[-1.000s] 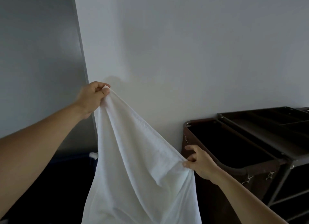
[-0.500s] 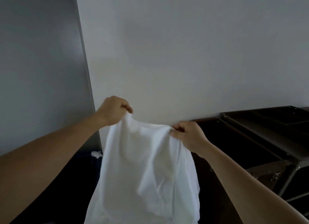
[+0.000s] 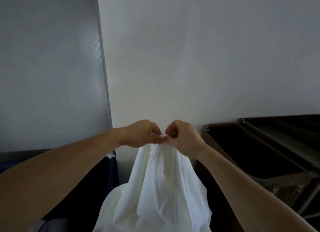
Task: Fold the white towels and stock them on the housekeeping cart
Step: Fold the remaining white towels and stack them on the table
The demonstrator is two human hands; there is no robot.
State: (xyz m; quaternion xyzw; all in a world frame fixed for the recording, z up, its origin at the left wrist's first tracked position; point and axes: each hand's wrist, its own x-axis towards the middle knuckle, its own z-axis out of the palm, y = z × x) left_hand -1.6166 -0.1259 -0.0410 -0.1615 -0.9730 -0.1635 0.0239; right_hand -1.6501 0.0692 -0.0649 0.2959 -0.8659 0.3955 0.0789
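Left hand [image 3: 143, 133]: raised in front of the person at the end of a bare forearm, knuckles up, fingers curled, thumb and fingertips pinching the top edge of the white towel [image 3: 161, 188].
Right hand [image 3: 183, 136]: level with the left hand and just beside it, fingers curled in the same way and pinching the same edge; the fingertips of the two hands touch at the pinch.
White towel: hangs straight down from both hands, drawn into a narrow bunch at the pinch and spreading wider below, creased, with its lower end out of view.
Housekeeping cart [image 3: 270, 141]: to the right of the right hand and lower; its dark brown bag compartment is on the side nearer the hand and its tray top farther right (the right forearm crosses in front of the bag).
Wall [image 3: 190, 58]: pale, directly behind both hands.
Grey panel [image 3: 48, 67]: left of the left hand, behind the left forearm.
Dark blue object [image 3: 110, 171]: below the left hand, beside the towel's left edge; what it is cannot be told.
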